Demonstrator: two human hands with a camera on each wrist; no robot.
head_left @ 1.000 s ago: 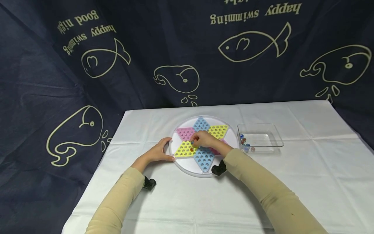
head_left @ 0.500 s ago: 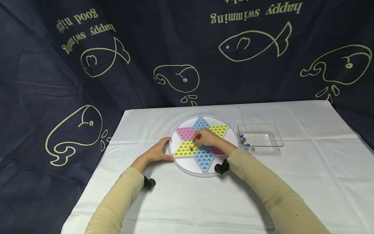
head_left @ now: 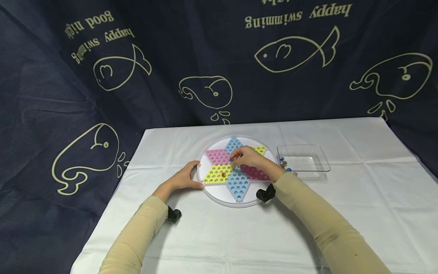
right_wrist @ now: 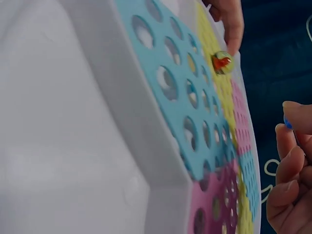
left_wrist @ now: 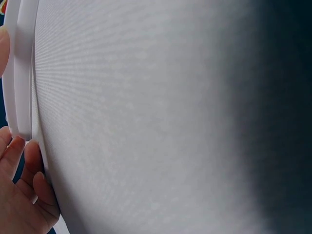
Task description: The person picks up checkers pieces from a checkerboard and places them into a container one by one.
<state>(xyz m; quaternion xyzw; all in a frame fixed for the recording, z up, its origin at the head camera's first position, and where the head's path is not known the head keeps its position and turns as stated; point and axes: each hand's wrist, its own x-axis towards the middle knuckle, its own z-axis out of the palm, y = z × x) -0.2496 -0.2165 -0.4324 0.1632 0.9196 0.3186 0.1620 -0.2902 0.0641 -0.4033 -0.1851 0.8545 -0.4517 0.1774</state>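
Observation:
A round white Chinese checkers board (head_left: 219, 194) has a star of pink, blue and yellow fields full of holes. My left hand (head_left: 185, 177) rests at its left edge, thumb and fingers spread along the rim; the left wrist view shows the fingertips against the white rim (left_wrist: 23, 73). My right hand (head_left: 249, 158) pinches a blue marble (head_left: 231, 160) between thumb and finger, above the board's middle. In the right wrist view the blue marble (right_wrist: 288, 123) peeks out between the fingertips. One orange-red marble (head_left: 224, 175) sits in the yellow field.
To the right of the board stands a clear plastic box (head_left: 308, 163) with several blue and reddish marbles (head_left: 284, 164) at its left end. A white cloth (head_left: 205, 236) covers the table, and a dark blue printed curtain (head_left: 212, 45) hangs behind.
My right hand has moved slightly up and to the right over the board, carrying the blue marble away from the yellow field. The left hand stays at the rim.

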